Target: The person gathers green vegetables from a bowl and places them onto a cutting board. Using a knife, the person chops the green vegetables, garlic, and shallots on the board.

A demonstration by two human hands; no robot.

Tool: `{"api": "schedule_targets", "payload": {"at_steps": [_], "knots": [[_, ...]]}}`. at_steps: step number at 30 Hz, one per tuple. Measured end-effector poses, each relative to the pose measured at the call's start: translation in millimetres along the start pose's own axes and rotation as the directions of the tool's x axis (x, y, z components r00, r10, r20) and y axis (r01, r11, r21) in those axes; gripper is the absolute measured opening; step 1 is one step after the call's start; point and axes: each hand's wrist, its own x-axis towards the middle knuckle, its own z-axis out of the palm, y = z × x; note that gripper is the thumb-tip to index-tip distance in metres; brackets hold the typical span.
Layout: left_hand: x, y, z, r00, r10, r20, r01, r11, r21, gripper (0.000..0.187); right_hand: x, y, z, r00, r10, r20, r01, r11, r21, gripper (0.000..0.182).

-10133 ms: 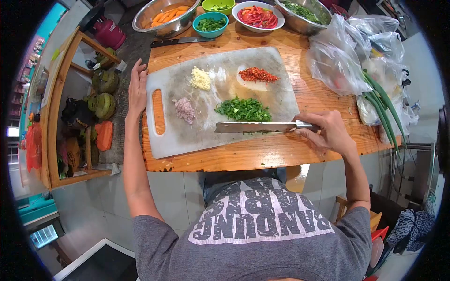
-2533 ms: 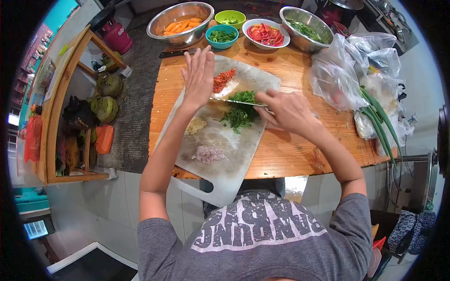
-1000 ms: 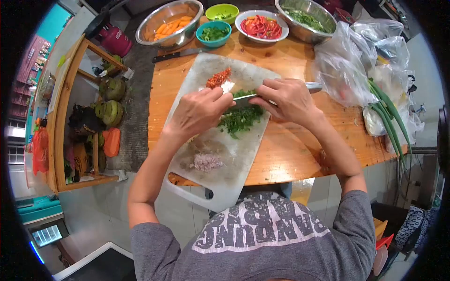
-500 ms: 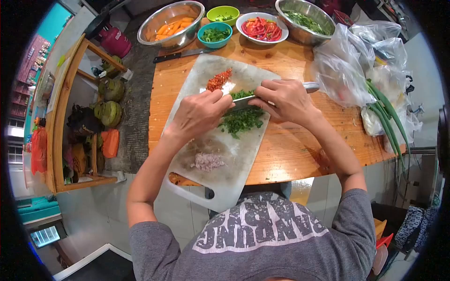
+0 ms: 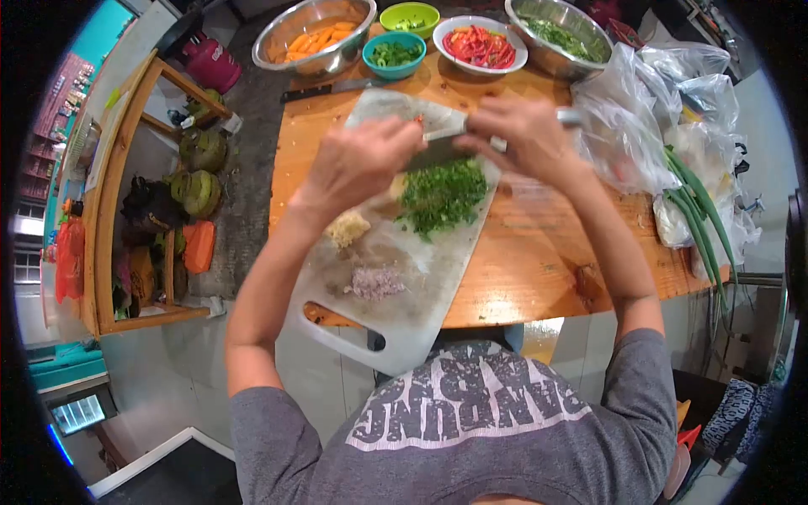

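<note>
A knife [image 5: 442, 150] is held in both my hands, raised over the white cutting board [image 5: 412, 290]. My right hand [image 5: 526, 139], blurred by motion, grips it near the handle. At the other end of the blade, the fingers of my left hand [image 5: 358, 160] pinch it. Just below the blade lies a heap of chopped green leaves [image 5: 443, 195]. Pale minced garlic [image 5: 346, 227] sits under my left wrist, with finely chopped purple shallot [image 5: 375, 284] nearer to me. The chopped red chili is almost wholly hidden behind my left hand.
A second knife [image 5: 324, 90] lies at the table's far left. Behind the board stand a steel bowl of carrots [image 5: 341, 59], a teal bowl [image 5: 393, 71], a lime bowl [image 5: 410, 11], a white bowl of red chilies [image 5: 481, 67] and another steel bowl [image 5: 562, 64]. Plastic bags [image 5: 623, 126] and spring onions [image 5: 694, 202] lie right.
Both hands have lifted the knife up and away from the greens, toward the board's far end. The greens and the garlic show more fully; the red chili has become mostly covered.
</note>
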Motion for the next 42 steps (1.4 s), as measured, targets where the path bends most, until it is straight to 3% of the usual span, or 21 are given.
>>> {"api": "schedule_targets", "payload": {"at_steps": [7,13,17,25,28,32,42], "knots": [[12.6,-20.6,25.8,0.999,-0.036,0.01,0.036,0.999,0.003,0.018,1.2,26.6,28.3,0.999,0.027,0.045,-0.03,0.997,0.071,0.028],[-5.5,-0.8,18.2,1.0,0.013,0.015,-0.014,1.0,0.022,0.015,-17.8,3.6,25.6,0.992,0.048,0.119,-0.062,0.991,0.12,0.028],[-22.7,29.5,-0.2,0.999,-0.002,0.032,0.0,0.999,0.05,0.016,-22.6,-20.8,5.9,0.998,-0.044,0.035,0.041,0.996,0.073,0.026],[-25.6,13.0,10.7,0.991,-0.079,0.107,0.087,0.993,-0.078,0.016,-20.7,-18.2,17.4,0.996,0.002,0.093,-0.014,0.992,0.127,0.026],[-19.8,13.8,3.8,0.998,-0.037,0.058,0.039,0.999,-0.034,0.016,-15.1,-16.1,13.8,0.997,-0.017,0.069,0.013,0.998,0.064,0.026],[-21.6,13.5,5.7,0.992,-0.066,0.106,0.073,0.995,-0.065,0.018,-18.3,-17.1,20.0,0.996,-0.004,0.091,-0.006,0.994,0.107,0.027],[-21.3,16.2,10.1,0.999,-0.018,0.027,0.019,0.999,-0.046,0.019,-25.2,-19.8,20.7,0.999,0.0,0.036,-0.004,0.994,0.105,0.026]]}}
